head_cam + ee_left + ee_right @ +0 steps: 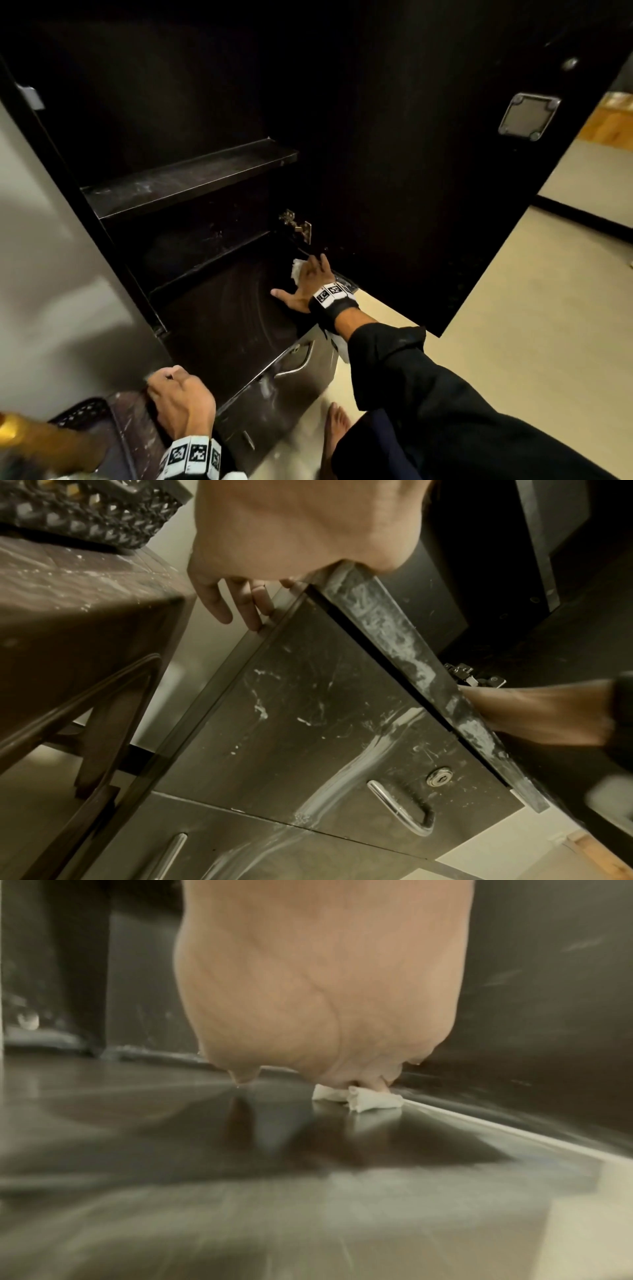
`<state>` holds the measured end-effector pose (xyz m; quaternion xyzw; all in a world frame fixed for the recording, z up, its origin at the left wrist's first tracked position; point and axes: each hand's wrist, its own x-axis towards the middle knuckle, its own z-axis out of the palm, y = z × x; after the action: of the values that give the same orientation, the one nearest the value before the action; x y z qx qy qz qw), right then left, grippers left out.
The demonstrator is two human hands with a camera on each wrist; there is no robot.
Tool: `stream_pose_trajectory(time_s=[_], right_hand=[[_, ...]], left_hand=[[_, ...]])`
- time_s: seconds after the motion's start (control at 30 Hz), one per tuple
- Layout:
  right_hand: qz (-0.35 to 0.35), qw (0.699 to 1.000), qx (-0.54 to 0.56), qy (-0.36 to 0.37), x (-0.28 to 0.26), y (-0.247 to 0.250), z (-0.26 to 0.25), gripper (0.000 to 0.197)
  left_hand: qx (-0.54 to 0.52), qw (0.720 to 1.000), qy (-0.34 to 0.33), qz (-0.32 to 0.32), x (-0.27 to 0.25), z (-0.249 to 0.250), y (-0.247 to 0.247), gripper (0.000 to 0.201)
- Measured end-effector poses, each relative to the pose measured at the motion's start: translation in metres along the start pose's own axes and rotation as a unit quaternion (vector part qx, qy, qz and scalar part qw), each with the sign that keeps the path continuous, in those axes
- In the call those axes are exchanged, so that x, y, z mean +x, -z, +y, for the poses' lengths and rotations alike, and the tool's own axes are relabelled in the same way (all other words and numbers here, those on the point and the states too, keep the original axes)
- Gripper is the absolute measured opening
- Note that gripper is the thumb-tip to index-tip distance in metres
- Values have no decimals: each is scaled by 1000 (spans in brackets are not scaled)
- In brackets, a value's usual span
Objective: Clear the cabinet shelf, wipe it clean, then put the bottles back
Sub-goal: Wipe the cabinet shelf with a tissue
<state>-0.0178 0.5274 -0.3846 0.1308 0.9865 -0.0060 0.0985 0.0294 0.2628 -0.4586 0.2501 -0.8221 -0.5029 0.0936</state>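
The dark cabinet stands open, and its lower shelf holds no bottles. My right hand lies on that shelf in the far right corner, near the hinge. Its fingers press a crumpled white cloth flat against the surface, with the thumb splayed out to the left. The right wrist view shows the palm above the cloth on the glossy shelf. My left hand grips the shelf's front left corner, its fingers curled down over the side. A gold-topped bottle shows at the bottom left.
An upper shelf is bare and dusty. The open door hangs to the right. A drawer with a metal handle and a lock sits below the shelf. A black lattice basket rests on a brown stool at the left. My bare foot is on the floor.
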Motion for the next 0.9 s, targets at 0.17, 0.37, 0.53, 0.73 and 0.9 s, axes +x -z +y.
stream_pose_trajectory(time_s=[0.17,0.37,0.53,0.73,0.9], right_hand=[[0,999,30,-27,-30,-17,21,108],[-28,995,66,-73,-74,-35,41,116],[7,995,86,-58,-105,-49,35,113],[61,976,126,166,-151,-60,-39,93],[40,926,161,338,-187,-72,-111,76]], left_hand=[[3,1000,1,-1,-2,4,1,25],[-3,1000,-2,-3,-4,4,1,24],[-22,1000,-7,0,-3,5,1,20],[-46,999,-6,-3,-4,5,0,18],[-103,992,10,-78,3,-8,9,29]])
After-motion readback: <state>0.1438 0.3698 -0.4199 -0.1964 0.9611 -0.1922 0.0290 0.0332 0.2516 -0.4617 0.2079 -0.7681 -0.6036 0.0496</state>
